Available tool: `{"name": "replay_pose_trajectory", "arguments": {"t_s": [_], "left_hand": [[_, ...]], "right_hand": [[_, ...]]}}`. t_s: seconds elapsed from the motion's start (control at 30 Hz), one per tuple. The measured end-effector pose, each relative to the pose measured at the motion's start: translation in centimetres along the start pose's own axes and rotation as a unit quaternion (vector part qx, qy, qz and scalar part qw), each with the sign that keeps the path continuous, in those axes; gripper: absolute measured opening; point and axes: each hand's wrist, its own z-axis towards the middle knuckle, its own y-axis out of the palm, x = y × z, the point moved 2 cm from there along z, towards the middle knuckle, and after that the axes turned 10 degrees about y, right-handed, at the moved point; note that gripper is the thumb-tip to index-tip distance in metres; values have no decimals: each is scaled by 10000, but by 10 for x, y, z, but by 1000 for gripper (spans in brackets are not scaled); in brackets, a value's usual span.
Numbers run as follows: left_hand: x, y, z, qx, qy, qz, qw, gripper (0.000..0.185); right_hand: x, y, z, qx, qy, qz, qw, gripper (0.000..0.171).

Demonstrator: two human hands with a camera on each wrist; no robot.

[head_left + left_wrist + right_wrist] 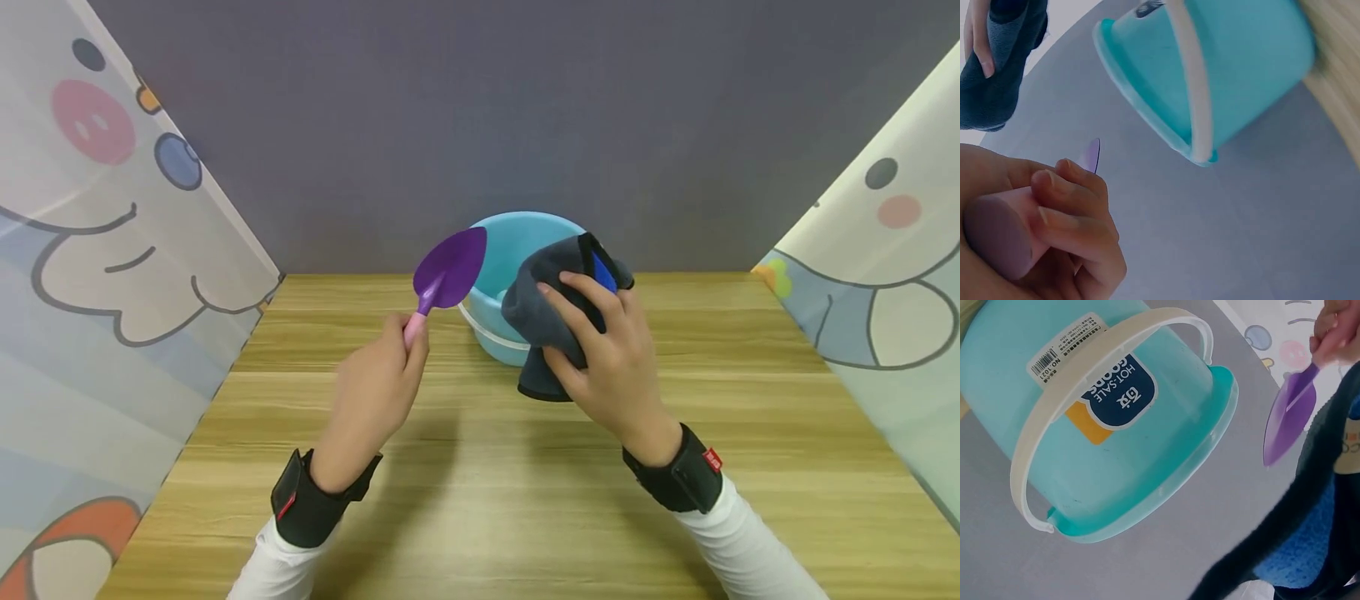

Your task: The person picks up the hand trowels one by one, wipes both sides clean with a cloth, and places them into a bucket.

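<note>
You have one trowel (448,268), one cloth (551,312) and one bucket (501,279) in front of you, all toward the far middle of a wooden table (480,500).

Your left hand (375,392) is curled tightly round the trowel's pink handle (414,327), thumb and fingers wrapped about it. The purple blade (452,265) tilts up and to the right, raised above the table, its tip just in front of the bucket's near left rim. The left wrist view shows the same closed grip on the handle, with only a sliver of the blade past your knuckles.

Your right hand (607,358) holds the dark grey cloth bunched up, fingers spread over its top and thumb underneath. A blue patch (604,272) shows at its upper edge. The cloth hangs in the air just in front of the bucket's right side and lies just right of the trowel blade, not touching it.

The light blue bucket stands upright on the table behind both hands. Its cream handle (1085,394) lies down along its side, and a label (1113,387) is stuck on its wall.

Cartoon-printed curtains (112,250) hang left and right.
</note>
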Motion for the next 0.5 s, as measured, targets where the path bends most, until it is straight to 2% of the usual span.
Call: {"name": "replay_pose_trajectory", "arguments": {"t_s": [0.3, 0.5], "left_hand": [[25, 6, 13, 101, 523, -226, 9983, 42], [35, 7, 17, 107, 675, -230, 9974, 37]], "right_hand": [[-3, 2, 2, 67, -220, -1, 9997, 46], [-2, 3, 0, 89, -255, -17, 9996, 46]]}}
